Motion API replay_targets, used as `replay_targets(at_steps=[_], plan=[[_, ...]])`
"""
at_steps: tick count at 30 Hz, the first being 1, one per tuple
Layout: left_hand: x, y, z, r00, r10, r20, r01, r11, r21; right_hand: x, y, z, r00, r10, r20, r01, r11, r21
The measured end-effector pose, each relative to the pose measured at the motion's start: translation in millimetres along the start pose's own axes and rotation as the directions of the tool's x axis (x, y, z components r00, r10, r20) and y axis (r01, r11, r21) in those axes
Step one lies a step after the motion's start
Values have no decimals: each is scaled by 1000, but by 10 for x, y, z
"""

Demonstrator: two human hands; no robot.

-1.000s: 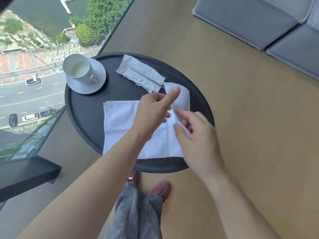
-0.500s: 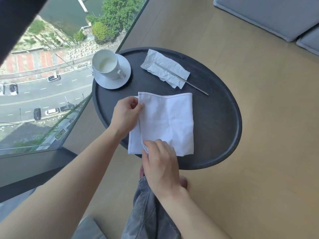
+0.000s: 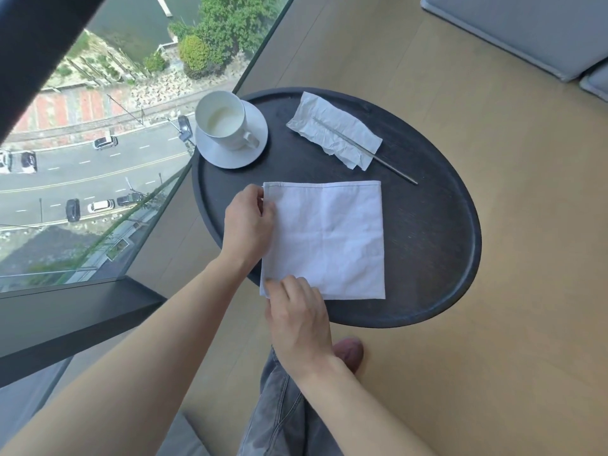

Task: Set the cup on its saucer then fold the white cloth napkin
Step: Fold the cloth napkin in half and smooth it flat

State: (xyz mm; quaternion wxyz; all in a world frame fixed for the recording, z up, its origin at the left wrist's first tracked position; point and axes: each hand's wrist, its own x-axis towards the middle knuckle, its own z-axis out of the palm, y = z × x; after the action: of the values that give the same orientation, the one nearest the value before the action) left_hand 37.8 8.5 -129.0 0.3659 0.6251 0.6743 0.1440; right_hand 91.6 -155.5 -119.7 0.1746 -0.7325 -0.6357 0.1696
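Beyond my left hand [image 3: 248,222], the cup [image 3: 221,120] sits on its saucer [image 3: 230,156], so that part is done. My left hand pinches the far-left edge of the napkin [image 3: 329,238]. My right hand [image 3: 299,320] has bent fingertips on its near-left corner, and I cannot tell whether they pinch or only press. A second ago the napkin lay open with its right flap lifted; now it lies doubled on the tabletop [image 3: 444,241], edges brought together at my hands. I judge the first fold made, another perhaps left.

Single head-worn wide-angle view, steeply down and forward, close above the round black table [image 3: 427,241].
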Motion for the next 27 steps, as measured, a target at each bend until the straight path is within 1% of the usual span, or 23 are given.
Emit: replay_targets(at_steps=[2, 4, 6, 7, 9, 10, 11, 12, 14, 16, 19, 21, 24, 25, 27], plan=[[-17, -17, 23, 1000, 8, -13, -9, 1000, -16, -5, 27, -64, 999, -43, -29, 43, 999, 18], [-92, -26, 63, 996, 59, -73, -56, 998, 42, 17, 110, -200, 994, -50, -101, 57, 996, 64], [-239, 14, 137, 972, 193, -131, -172, 973, 155, 121, 287, -328, 981, 55, -187, -41, 996, 78], [-325, 32, 208, 953, 282, -114, -255, 945, 206, 203, 412, -358, 968, 132, -212, -121, 991, 63], [-488, 36, 402, 903, 430, 7, -414, 864, 286, 386, 657, -349, 950, 244, -193, -248, 969, 7], [-553, 9, 506, 879, 469, 91, -472, 822, 318, 461, 753, -316, 957, 252, -142, -257, 966, -18], [-598, -39, 592, 861, 483, 161, -507, 787, 351, 514, 834, -270, 971, 229, -72, -232, 972, -38], [-622, -92, 652, 853, 477, 212, -521, 761, 387, 545, 907, -217, 982, 187, 2, -186, 980, -63], [-610, -184, 692, 854, 448, 266, -521, 721, 458, 554, 1042, -150, 987, 112, 113, -96, 985, -140], [-577, -237, 692, 856, 430, 286, -516, 696, 499, 531, 1158, -167, 983, 105, 152, -68, 970, -234], [-578, -261, 686, 877, 386, 286, -480, 696, 533, 503, 1256, -238, 975, 162, 151, -105, 939, -329], [-608, -270, 670, 895, 355, 270, -446, 713, 541, 484, 1260, -250, 972, 173, 158, -108, 929, -353], [-613, -258, 633, 901, 344, 265, -434, 726, 533, 514, 1212, -294, 972, 182, 151, -117, 924, -365], [-608, -243, 610, 900, 347, 264, -435, 728, 530, 553, 1211, -338, 976, 174, 130, -116, 923, -367], [-564, -177, 536, 898, 360, 252, -440, 727, 528, 698, 1254, -456, 991, 111, 68, -78, 923, -378]])
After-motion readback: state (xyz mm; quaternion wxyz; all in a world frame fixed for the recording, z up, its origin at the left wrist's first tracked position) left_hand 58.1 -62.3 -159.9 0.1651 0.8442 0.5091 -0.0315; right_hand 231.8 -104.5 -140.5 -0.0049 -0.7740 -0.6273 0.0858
